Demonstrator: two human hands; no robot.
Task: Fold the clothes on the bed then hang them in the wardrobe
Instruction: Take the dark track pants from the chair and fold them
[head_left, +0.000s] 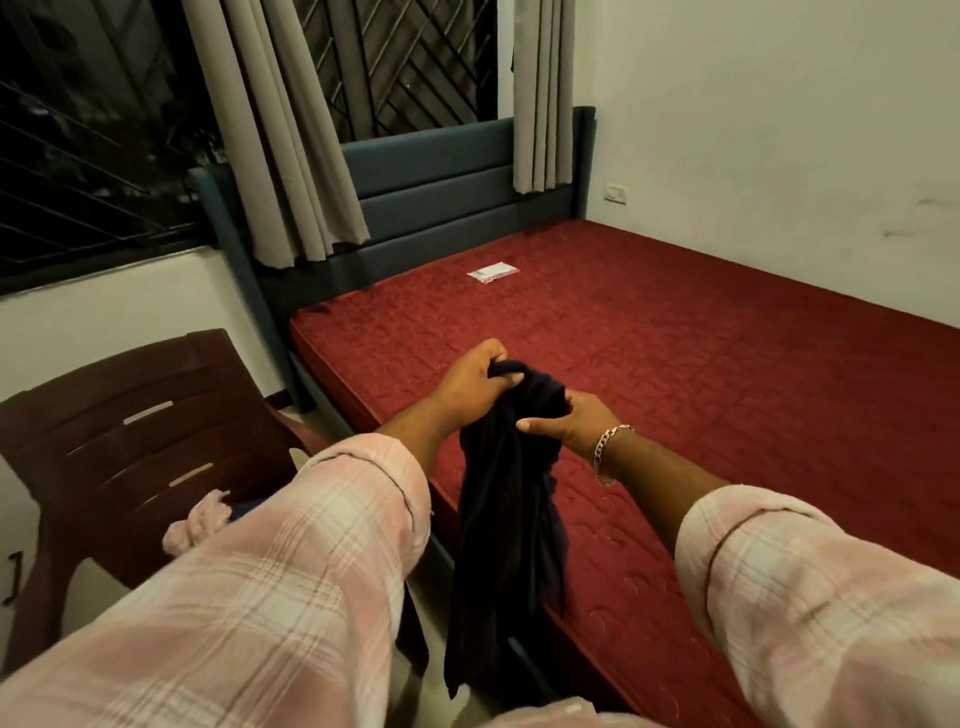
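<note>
Dark garment held above the bed's near edge.
We note left hand and right hand gripping the bunched dark garment; it hangs over the mattress edge, chair at left.

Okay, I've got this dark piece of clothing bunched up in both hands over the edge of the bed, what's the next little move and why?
Probably spread it flat on the red mattress. The dark garment hangs crumpled, gripped near its top by your left hand and right hand, so its shape can't be made out yet. The mattress in front of you looks mostly bare, apart from a small white packet near the headboard.
</note>
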